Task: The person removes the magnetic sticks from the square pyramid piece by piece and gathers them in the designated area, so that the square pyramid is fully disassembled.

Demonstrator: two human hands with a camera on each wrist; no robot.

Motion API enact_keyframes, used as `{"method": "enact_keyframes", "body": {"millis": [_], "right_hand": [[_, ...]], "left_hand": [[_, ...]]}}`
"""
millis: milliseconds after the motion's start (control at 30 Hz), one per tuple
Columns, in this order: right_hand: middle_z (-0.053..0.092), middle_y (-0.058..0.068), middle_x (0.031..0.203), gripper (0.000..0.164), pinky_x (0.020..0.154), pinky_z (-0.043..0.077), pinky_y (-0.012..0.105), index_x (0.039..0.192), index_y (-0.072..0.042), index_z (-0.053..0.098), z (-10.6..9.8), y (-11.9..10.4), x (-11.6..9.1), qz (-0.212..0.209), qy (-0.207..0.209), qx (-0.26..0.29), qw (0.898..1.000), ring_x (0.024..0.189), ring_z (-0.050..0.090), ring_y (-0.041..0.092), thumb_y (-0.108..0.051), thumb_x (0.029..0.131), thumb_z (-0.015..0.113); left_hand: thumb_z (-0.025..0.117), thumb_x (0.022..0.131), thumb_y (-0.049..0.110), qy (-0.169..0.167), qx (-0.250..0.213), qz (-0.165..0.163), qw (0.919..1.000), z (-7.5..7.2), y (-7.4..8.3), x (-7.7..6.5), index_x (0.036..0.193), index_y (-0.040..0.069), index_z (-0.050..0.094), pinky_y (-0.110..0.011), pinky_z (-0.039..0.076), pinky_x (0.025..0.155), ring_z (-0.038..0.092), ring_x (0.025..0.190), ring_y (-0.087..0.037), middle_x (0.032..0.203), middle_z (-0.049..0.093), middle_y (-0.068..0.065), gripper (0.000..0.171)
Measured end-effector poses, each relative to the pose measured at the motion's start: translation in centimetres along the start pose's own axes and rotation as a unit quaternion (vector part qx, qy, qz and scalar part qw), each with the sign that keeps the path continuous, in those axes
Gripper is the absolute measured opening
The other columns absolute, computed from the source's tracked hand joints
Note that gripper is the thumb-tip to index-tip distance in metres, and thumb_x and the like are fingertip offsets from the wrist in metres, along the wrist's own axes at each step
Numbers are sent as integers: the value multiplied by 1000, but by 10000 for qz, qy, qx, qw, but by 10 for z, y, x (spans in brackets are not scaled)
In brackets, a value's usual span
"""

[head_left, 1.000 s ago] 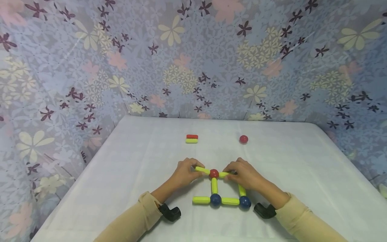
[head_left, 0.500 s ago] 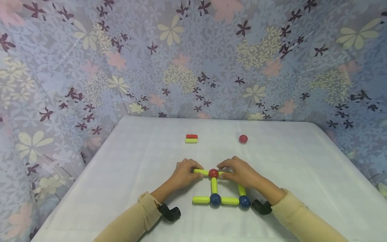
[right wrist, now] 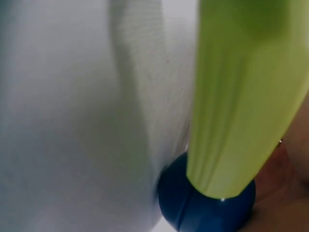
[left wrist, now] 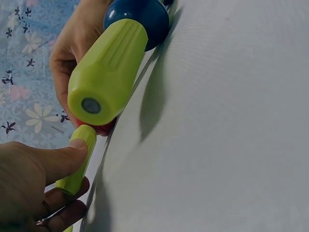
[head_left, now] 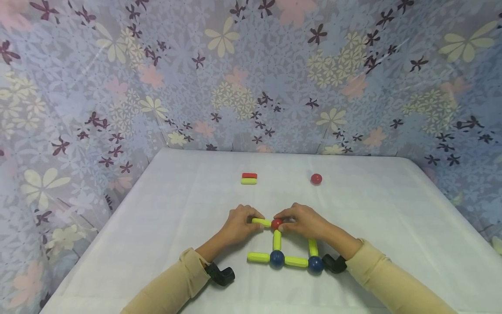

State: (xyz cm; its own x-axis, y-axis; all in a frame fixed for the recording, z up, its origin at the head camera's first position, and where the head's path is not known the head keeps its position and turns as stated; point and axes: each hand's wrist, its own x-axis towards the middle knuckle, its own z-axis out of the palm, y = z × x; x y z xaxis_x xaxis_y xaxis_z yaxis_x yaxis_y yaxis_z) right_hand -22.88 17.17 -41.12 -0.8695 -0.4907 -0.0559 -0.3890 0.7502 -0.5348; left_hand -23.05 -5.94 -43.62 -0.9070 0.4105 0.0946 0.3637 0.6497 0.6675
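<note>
My left hand (head_left: 240,224) pinches a yellow-green magnetic rod (left wrist: 79,162) between thumb and fingers. The rod's right end meets a red ball (head_left: 276,224), which my right hand (head_left: 307,221) pinches from the right. Below the red ball a second rod (head_left: 277,241) runs down to a blue ball (head_left: 276,259). From there one rod (head_left: 258,257) points left with a free end, and another rod (head_left: 296,261) joins a second blue ball (head_left: 315,264). Above that ball an upright rod (head_left: 313,247) goes under my right hand, where its far end is hidden.
Farther back on the white-covered table (head_left: 188,196) lie a red rod (head_left: 249,175) and a yellow-green rod (head_left: 249,181) side by side. A loose red ball (head_left: 316,179) sits to their right. A flowered cloth (head_left: 251,78) hangs behind the table.
My right hand has slid left from the upper right-hand rod onto the red ball. My left hand keeps its pinch on the rod, and the frame of rods has shifted slightly left.
</note>
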Motion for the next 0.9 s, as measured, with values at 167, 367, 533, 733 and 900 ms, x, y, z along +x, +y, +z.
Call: {"method": "enact_keyframes", "body": {"millis": [167,367,533,733,900], "right_hand": [[64,-10,93,37,66,38,22,115,-24,68,-1,1,0,-141,17,-60,9999,80,47,9,-36,80,72],[66,-10,97,36,67,39,22,115,-23,68,-1,2,-1,-214,-27,-39,9998,81,48,9,-36,81,71],[68,-10,101,36,71,39,22,116,-23,68,-5,2,-1,-176,-56,-143,9997,84,49,8,-34,82,71],[66,-10,98,36,71,39,23,115,-23,68,-6,2,0,-93,-43,-27,9999,84,48,9,-33,81,71],[65,-11,99,36,72,40,23,116,-25,68,-3,1,2,-18,-97,101,9999,85,49,9,-36,81,71]], "left_hand": [[73,81,23,21,27,179,9998,-2,1,0,99,18,72,-35,34,84,49,92,-13,98,67,2,19],[72,81,23,73,-34,250,9997,-5,-3,0,99,17,73,-28,37,78,49,88,-12,95,66,2,19],[73,80,20,429,-19,-37,9991,-14,-13,7,101,16,73,-28,39,77,49,88,-13,93,65,2,21],[73,80,22,986,502,-395,9931,-22,-28,33,101,18,73,-35,36,82,47,95,-18,96,61,-1,22],[73,80,21,1306,755,-608,9867,-24,-38,58,102,17,73,-40,37,85,50,99,-21,103,65,-3,22]]}}
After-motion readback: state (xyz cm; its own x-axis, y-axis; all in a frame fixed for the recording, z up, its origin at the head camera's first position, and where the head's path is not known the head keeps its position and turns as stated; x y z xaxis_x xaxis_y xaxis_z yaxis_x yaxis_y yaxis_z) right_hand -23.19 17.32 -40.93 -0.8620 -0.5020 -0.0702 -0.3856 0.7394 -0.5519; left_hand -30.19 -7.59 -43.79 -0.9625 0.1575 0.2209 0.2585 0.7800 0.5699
